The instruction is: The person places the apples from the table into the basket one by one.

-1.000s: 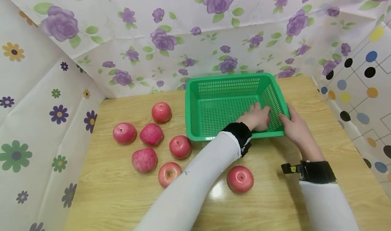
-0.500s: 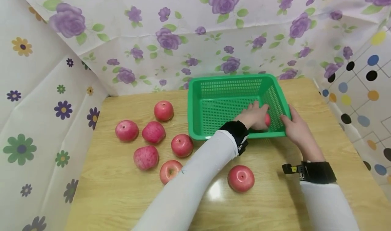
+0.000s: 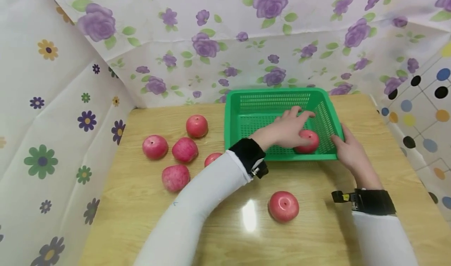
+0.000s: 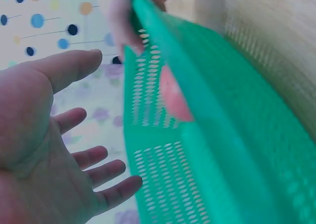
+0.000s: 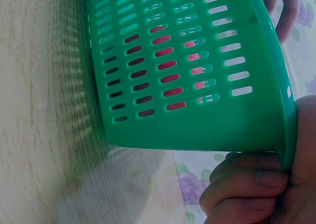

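Note:
A green plastic basket (image 3: 282, 157) with slotted walls stands at the back of the table. In its front right corner lies a red apple (image 3: 310, 142), which also shows over the rim in the left wrist view. My left hand (image 3: 287, 129) hovers above the basket beside that apple. Its fingers are spread and relaxed, with nothing between them, as the left wrist view confirms. At the basket's right end, my right hand (image 3: 352, 152) grips the rim, thumb on the inside and fingers curled under the outside, seen closely in the right wrist view.
Several apples are grouped left of the basket, among them one apple (image 3: 197, 126) at the back and another apple (image 3: 155, 147) farthest left. My left sleeve (image 3: 197, 199) partly covers one. A single apple (image 3: 283, 206) sits in front of the basket. Patterned sheets (image 3: 211, 62) surround the table.
My left hand has let go of the apple in the basket and lifted slightly up and left, uncovering it. The right hand keeps its grip on the rim. The head view has shifted a little.

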Available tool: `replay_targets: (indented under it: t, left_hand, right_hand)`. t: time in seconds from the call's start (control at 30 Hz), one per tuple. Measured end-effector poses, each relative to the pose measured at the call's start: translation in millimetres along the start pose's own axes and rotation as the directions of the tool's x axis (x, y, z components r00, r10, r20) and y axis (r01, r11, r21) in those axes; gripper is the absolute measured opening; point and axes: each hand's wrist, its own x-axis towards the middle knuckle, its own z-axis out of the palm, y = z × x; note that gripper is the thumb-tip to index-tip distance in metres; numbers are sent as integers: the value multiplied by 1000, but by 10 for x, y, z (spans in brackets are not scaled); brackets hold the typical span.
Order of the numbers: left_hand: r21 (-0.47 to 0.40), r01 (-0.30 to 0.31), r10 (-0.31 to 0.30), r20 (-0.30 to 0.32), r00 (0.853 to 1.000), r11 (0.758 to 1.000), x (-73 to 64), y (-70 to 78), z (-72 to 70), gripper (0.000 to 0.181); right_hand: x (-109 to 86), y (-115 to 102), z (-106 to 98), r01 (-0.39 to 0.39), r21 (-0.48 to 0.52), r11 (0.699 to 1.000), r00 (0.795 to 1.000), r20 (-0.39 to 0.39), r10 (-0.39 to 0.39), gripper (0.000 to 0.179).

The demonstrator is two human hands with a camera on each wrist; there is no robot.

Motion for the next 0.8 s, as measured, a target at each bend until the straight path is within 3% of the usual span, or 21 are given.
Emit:
replay_targets:
  t: [0.17, 0.37, 0.63, 0.8]
  left_hand:
    - [7, -63, 63, -82, 995, 998, -373, -152, -165, 76]
    - [38, -100, 106, -196, 975, 994, -901, -476, -275, 75]
    - [-100, -75, 37, -333, 942, 992, -1502, -972, -179, 69]
    - [-101, -36, -7, -395, 919, 994, -1832, -1173, -20, 68]
  right_hand:
    - [-9, -1, -4, -24, 15, 1000, 1000, -3, 24, 68]
    - [-1, -16, -33, -37, 31, 999, 999, -4, 37, 69]
    - [-22, -26, 30, -77, 47, 996, 997, -14, 78, 71]
    - [-44, -30, 33, -87, 38, 995, 995, -45, 89, 75]
